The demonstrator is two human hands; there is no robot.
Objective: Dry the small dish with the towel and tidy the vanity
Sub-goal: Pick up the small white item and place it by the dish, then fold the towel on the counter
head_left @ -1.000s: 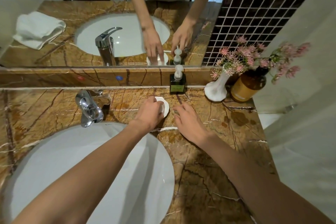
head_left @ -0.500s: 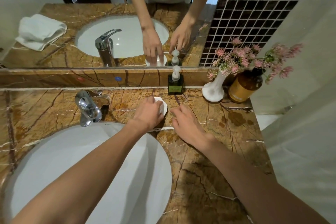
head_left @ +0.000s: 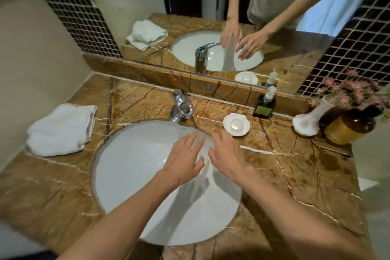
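Both forearms reach in from the bottom of the frame and meet over the white sink basin [head_left: 130,175] at centre. The left hand [head_left: 185,158] is palm down, fingers spread and pointing toward the upper right, empty. The right hand [head_left: 226,155] lies just beside it — also palm down, fingers splayed and pointing up-left, holding nothing. The two hands nearly touch at the thumbs, above the basin's far right rim; both cast shadows on the porcelain below.

The small dish [head_left: 236,124] sits on the brown marble vanity top [head_left: 295,175], right of centre, just beyond the right hand's fingertips and apart from them. It is white with a scalloped edge and stands upright. The folded white towel [head_left: 61,130] lies at the left edge of the frame, well apart from both hands. The chrome faucet [head_left: 181,105] stands behind the basin, above centre. A dark soap dispenser [head_left: 264,103] is against the back ledge, up and right of the dish. At the right edge are a white vase [head_left: 309,120] with pink flowers and an amber bottle [head_left: 348,126] — side by side. The mirror [head_left: 232,27] fills the upper frame.
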